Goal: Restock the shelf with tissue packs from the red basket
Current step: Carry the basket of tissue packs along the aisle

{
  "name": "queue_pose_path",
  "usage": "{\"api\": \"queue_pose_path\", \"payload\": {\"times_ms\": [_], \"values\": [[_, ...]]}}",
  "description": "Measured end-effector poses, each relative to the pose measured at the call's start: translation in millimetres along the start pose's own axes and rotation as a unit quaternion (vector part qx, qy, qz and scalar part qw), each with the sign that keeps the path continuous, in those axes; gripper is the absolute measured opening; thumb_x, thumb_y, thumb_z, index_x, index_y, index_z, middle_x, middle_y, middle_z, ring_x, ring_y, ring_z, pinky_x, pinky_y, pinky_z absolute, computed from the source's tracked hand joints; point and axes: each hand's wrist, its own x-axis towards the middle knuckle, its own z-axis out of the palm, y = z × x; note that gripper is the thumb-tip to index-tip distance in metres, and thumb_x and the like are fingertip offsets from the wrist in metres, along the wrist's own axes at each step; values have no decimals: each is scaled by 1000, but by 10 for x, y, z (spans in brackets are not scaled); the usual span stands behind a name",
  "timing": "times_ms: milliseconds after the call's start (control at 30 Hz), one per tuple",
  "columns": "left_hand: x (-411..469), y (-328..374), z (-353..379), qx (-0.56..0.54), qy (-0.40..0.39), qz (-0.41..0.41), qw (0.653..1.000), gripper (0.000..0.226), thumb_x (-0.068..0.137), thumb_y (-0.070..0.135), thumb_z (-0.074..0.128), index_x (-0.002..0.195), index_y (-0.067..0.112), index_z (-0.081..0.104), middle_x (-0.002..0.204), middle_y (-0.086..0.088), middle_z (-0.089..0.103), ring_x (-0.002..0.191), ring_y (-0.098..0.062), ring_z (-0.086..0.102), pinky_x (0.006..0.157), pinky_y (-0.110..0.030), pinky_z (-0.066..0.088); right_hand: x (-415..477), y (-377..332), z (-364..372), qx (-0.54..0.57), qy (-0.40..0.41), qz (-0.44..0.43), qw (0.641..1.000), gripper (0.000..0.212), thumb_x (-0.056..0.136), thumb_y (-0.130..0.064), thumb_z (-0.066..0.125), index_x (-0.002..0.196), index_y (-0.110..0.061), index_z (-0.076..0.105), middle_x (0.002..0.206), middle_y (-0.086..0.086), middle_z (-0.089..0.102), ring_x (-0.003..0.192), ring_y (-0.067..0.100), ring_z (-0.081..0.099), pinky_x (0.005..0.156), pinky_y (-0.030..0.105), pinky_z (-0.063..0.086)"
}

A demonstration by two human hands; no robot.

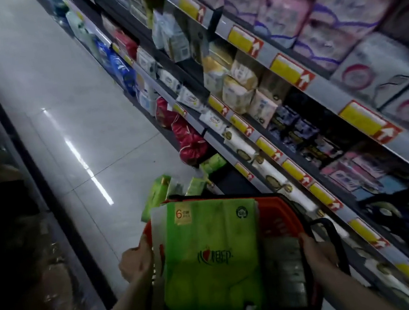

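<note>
Okay, low in the frame and nearest to me, both forearms reach in around one big green tissue pack [211, 257]. My left hand [137, 263] clasps the pack's clear-plastic left edge, thumb up along it and fingers curled in behind. My right hand [318, 251] clamps the grey right side of the same pack; its fingertips tuck out of sight, so I only see the back of the hand. The pack sits lower centre, face up toward the camera, held right over the red basket [277, 212]. I can see the basket's rim and mesh wall poking out on the right and upper left of the pack. A black handle [334, 236] loops out of the basket just past my right hand. Whether the basket rests on the floor or hangs, I cannot tell.

Just beyond the basket's far rim, a few loose green packs [155, 197] lie on the pale tiled floor [62, 95]. Running up the right side is the shelf [327, 91], its rails lined with yellow price tags [288, 67]. On the lower tier are white rolls [238, 145], and red bags [189, 141] slump at floor level. Farther off, at upper right, pink and white packs [350, 8] fill the top tier, all rather blurred.
</note>
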Motion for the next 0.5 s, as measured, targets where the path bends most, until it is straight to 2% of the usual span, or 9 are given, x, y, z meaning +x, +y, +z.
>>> {"api": "queue_pose_path", "payload": {"times_ms": [67, 100, 167, 233, 300, 400, 500], "values": [[221, 17, -93, 31, 4, -15, 999, 83, 87, 80, 52, 77, 1, 73, 82, -20, 72, 80, -39, 68, 79, -48, 58, -95, -127, 132, 2, 7, -8, 1000, 52, 94, -44, 76, 68, -3, 56, 71, 18, 56, 71, 33, 59, 67, 44, 48], [282, 48, -145, 34, 12, -23, 999, 85, 88, 80, 51, 73, -2, 71, 78, -21, 70, 77, -39, 67, 76, -47, 57, -158, -190, 187, 10, 10, -14, 1000, 51, 94, -42, 76, 66, -7, 53, 71, 17, 54, 69, 33, 58, 66, 46, 45], [379, 165, -235, 40, 23, -4, 999, 87, 90, 78, 48, 65, -3, 64, 71, -21, 65, 70, -35, 63, 69, -42, 53, -218, -245, 301, 5, -9, -4, 1000, 49, 94, -40, 76, 66, -6, 54, 70, 16, 55, 66, 31, 57, 62, 48, 48], [520, 279, -308, 70, 8, 18, 997, 80, 96, 71, 45, 60, 0, 55, 65, -16, 57, 62, -28, 54, 60, -32, 44, -292, -237, 410, -3, -31, 9, 999, 51, 94, -44, 75, 73, 0, 63, 72, 16, 59, 65, 29, 57, 63, 44, 50], [632, 412, -336, 88, -14, 35, 995, 71, 101, 62, 44, 61, 4, 50, 63, -13, 52, 58, -24, 47, 55, -27, 34, -323, -186, 504, -12, -32, 28, 999, 55, 94, -49, 74, 88, 6, 70, 78, 16, 62, 66, 28, 58, 68, 44, 53], [789, 519, -334, 105, -38, 56, 992, 71, 100, 64, 44, 68, 2, 55, 68, -15, 58, 59, -24, 52, 55, -25, 38, -397, -154, 578, -11, -22, 52, 998, 58, 94, -49, 74, 95, 9, 69, 84, 19, 65, 76, 34, 64, 62, 41, 48], [919, 575, -276, 125, -40, 59, 990, 64, 102, 56, 49, 69, 2, 55, 71, -16, 59, 73, -33, 63, 63, -29, 45, -445, -128, 646, -9, -33, 61, 998, 57, 96, -50, 71, 93, 7, 68, 92, 24, 68, 90, 40, 70, 74, 46, 57]]}}
